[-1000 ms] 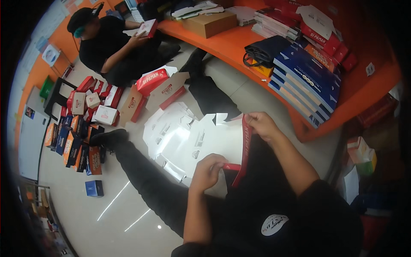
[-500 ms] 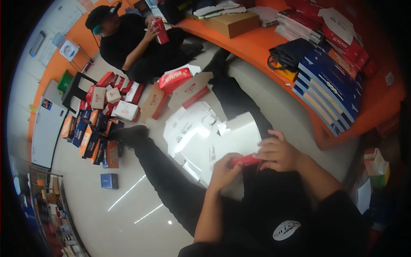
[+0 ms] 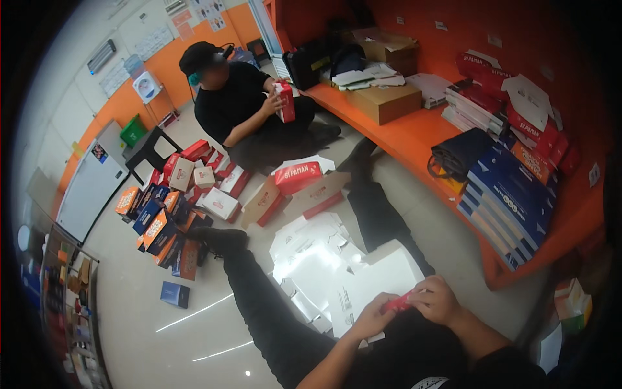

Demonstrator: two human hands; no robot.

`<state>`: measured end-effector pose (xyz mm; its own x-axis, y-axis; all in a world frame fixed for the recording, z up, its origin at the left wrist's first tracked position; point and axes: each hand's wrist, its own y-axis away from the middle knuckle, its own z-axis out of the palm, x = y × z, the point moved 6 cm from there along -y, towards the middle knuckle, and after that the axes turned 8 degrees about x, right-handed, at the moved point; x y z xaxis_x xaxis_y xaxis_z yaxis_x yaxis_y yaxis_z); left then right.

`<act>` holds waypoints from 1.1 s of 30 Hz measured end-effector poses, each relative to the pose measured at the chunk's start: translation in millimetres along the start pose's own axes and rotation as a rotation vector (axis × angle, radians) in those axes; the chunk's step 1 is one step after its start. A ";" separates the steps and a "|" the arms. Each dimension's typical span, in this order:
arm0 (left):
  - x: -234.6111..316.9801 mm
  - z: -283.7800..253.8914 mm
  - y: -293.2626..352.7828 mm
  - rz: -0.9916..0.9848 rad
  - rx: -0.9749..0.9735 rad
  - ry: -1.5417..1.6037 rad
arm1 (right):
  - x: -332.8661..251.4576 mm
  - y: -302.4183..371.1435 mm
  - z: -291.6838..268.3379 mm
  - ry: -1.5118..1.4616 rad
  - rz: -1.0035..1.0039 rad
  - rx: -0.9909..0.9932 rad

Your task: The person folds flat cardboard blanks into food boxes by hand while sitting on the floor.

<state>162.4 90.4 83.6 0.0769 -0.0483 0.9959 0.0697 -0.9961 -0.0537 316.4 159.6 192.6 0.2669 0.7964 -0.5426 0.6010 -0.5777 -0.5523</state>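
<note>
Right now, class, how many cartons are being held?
2: a partly folded carton in the wearer's left hand and right hand; a box-shaped carton held by the co-worker.

Left hand [image 3: 374, 316] and right hand [image 3: 440, 300] both grip the red edge of a white carton [image 3: 389, 267]. Flat cartons [image 3: 304, 245] lie between the outstretched legs [image 3: 267, 295]. Opposite, a seated co-worker [image 3: 230, 107] holds a red box [image 3: 286, 107]. Blue cartons [image 3: 508, 194] are stacked on an orange bench [image 3: 395, 137].
</note>
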 end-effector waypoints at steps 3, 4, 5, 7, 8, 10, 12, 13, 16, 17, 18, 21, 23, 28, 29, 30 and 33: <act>-10.5 9.8 -0.7 -0.273 -0.109 0.209 | 7.4 2.2 -2.3 -0.089 0.091 0.035; -5.4 11.7 -1.9 -0.234 -0.120 0.234 | 7.9 -0.2 -5.2 -0.090 0.090 0.038; -2.0 11.0 -1.2 -0.234 -0.121 0.232 | 8.2 -4.6 -7.6 -0.095 0.102 0.005; 3.1 10.7 -1.4 -0.405 -0.144 0.261 | 10.7 -9.8 -10.5 -0.092 0.111 -0.022; -1.5 11.4 -1.9 -0.400 -0.149 0.260 | 8.8 -11.4 -7.3 -0.073 0.061 -0.068; -9.7 7.8 -1.3 -0.201 -0.081 0.164 | 9.6 -9.6 -1.5 -0.056 -0.002 -0.131; -23.3 9.3 0.6 -0.190 -0.082 0.185 | 9.0 -8.6 2.0 -0.060 -0.026 -0.169; -28.3 9.8 0.0 -0.189 -0.087 0.209 | 8.7 -7.4 3.8 -0.067 -0.039 -0.210; -25.0 8.2 -2.4 -0.235 -0.152 0.126 | 12.3 -4.4 2.7 -0.052 -0.025 -0.243; -15.0 8.2 -4.6 -0.137 -0.141 0.052 | 13.1 -4.8 2.6 -0.055 -0.008 -0.249; -10.2 8.3 -5.0 -0.090 -0.103 0.081 | 15.4 -5.4 3.8 -0.070 0.005 -0.264; -1.4 7.0 -4.0 -0.050 -0.122 -0.011 | 14.2 -8.1 9.0 -0.121 0.000 -0.302; 4.4 8.0 -3.8 0.018 -0.099 -0.010 | 15.4 -8.3 9.0 -0.130 0.003 -0.320; 18.3 3.1 -6.9 0.060 -0.021 -0.043 | 13.1 -13.3 9.0 -0.078 -0.004 -0.393; 22.1 2.7 -7.5 0.061 -0.020 -0.035 | 14.2 -13.8 9.4 -0.073 -0.003 -0.399; 25.1 2.4 -8.8 0.062 -0.023 -0.068 | 17.1 -14.8 10.6 -0.085 -0.004 -0.402; 28.0 -0.1 -13.3 0.053 -0.038 -0.122 | 25.5 -16.4 11.4 -0.117 0.016 -0.386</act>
<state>163.4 102.2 112.2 0.2005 -0.0934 0.9752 0.0253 -0.9946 -0.1005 304.8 187.3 180.6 0.2042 0.7495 -0.6298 0.8422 -0.4625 -0.2773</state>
